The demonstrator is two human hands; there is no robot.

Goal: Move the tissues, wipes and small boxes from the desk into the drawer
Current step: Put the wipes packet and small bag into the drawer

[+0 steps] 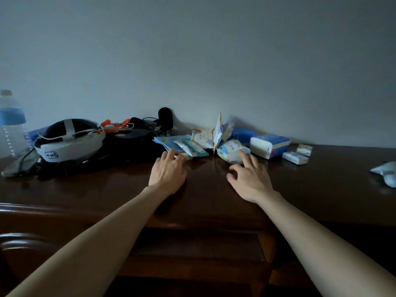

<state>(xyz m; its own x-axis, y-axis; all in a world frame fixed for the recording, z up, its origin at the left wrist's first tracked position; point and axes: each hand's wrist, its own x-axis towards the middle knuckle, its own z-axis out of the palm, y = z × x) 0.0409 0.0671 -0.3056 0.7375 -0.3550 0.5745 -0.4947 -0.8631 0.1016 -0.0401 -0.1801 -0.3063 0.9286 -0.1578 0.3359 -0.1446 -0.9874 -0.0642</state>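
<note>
Neither hand grips anything: the left hand [168, 172] touches a flat wipes packet [188, 146] with loosely curled fingers, the right hand [249, 179] rests 1 spread fingertip on a crumpled tissue pack [230, 152]. Both packs lie near the desk's [205, 189] back edge; 2 small boxes [296, 155] sit toward its right end.

Dark brown glossy desk [203, 189], blue-and-white tissue pack [269, 145], white small boxes [295, 157], blue-banded clear bottle [10, 125]

Small boxes [299, 154] right of tissues [269, 145]
</note>
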